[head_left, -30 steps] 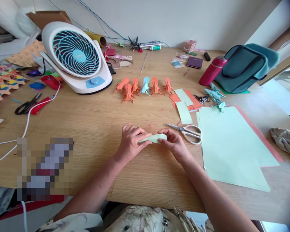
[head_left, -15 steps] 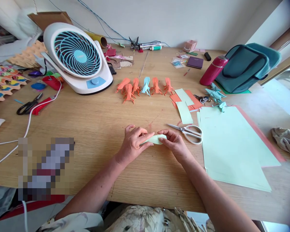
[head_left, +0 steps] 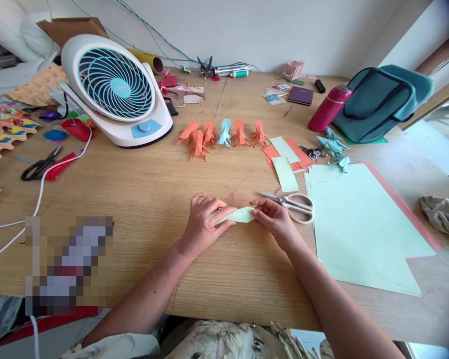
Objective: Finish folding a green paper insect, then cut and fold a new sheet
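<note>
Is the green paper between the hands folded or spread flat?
Folded: the green paper is a narrow strip, pinched at its ends by the left hand and right hand.

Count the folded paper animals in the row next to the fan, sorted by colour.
Orange animals: 5
Blue animal: 1
Total: 6

Left hand (head_left: 204, 220) and right hand (head_left: 276, 223) face each other, fingertips pinched, forearms converging.
</note>
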A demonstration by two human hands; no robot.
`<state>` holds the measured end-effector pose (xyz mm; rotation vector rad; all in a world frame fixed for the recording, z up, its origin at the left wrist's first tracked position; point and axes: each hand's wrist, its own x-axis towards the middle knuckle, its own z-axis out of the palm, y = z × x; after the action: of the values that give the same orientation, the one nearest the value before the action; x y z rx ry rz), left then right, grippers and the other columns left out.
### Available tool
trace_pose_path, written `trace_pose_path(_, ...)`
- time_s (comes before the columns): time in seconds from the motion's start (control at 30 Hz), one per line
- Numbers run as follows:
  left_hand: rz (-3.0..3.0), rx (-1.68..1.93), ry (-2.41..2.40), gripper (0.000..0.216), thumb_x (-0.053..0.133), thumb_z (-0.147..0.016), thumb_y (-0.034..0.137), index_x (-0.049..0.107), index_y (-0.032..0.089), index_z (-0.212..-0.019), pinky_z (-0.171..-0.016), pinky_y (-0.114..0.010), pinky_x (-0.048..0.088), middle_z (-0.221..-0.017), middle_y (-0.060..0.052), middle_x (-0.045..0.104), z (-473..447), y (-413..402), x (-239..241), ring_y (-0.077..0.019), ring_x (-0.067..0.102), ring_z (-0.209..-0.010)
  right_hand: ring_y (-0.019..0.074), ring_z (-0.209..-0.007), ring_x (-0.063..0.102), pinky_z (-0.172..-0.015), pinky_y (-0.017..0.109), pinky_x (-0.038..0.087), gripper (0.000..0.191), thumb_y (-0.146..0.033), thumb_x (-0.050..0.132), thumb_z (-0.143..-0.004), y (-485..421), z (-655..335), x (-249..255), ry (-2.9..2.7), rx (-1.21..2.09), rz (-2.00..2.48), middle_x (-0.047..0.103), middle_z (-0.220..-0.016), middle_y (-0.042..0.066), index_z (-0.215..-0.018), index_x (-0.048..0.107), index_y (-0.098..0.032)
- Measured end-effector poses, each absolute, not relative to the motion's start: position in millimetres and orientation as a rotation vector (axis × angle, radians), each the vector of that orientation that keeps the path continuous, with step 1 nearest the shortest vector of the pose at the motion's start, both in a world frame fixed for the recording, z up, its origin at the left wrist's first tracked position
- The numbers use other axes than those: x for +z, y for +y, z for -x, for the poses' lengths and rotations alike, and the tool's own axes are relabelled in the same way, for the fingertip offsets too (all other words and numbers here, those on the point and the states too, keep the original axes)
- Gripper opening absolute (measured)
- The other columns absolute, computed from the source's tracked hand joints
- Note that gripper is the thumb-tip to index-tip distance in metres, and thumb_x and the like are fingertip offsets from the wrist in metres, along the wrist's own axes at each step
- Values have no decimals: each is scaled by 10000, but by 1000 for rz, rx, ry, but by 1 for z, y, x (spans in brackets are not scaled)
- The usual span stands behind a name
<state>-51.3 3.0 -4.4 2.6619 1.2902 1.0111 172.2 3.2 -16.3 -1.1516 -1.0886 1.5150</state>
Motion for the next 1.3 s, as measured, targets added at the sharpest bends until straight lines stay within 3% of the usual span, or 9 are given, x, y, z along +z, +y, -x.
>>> trace_pose_path(0.3,-2654,979,1319,186,696,-874,331,724,274,-1049,-1026,-444,323,-855,-5,679,51,3,-5,-179,596,-828,139,-651,562,-624,278,504,330,-510,789,-743,2,-174,-13,-1147,1483,1144,640,-735,7,-835,663,-219)
trace_pose_path(0.5,-2619,981,1334,182,677,-886,332,724,270,-1051,-1030,-442,316,-858,-7,671,52,3,-5,-181,599,-846,184,-825,640,-777,334,527,344,-470,814,-730,2,-173,-15,-1245,1487,1061,701,-897,34,-939,693,-225)
trace_pose_path(0.67,-2615,983,1329,177,687,-878,324,724,270,-1043,-1028,-440,318,-852,-4,668,52,4,-3,-182,595,-847,185,-802,646,-763,341,524,330,-449,803,-746,2,-174,-19,-1281,1458,1075,709,-883,32,-962,700,-222)
trace_pose_path(1.07,-2577,1001,1287,184,679,-885,354,723,276,-1046,-1018,-433,323,-861,-5,662,51,3,-7,-183,592,-860,181,-776,584,-719,331,496,155,-377,652,-906,4,-181,-23,-1659,1035,1067,641,-848,36,-878,690,-230)
trace_pose_path(1.13,-2574,1000,1288,179,687,-879,340,723,273,-1042,-1019,-430,321,-859,-2,659,51,3,-7,-182,592,-861,189,-813,577,-734,339,499,128,-361,664,-901,4,-180,-21,-1700,988,1034,622,-915,46,-941,691,-242)
trace_pose_path(1.3,-2585,978,1288,167,687,-876,330,723,270,-1028,-1016,-428,323,-848,-1,659,50,2,-5,-182,584,-847,235,-958,592,-839,389,514,278,-319,684,-887,2,-178,-16,-1891,923,1003,619,-1030,71,-1160,683,-266)
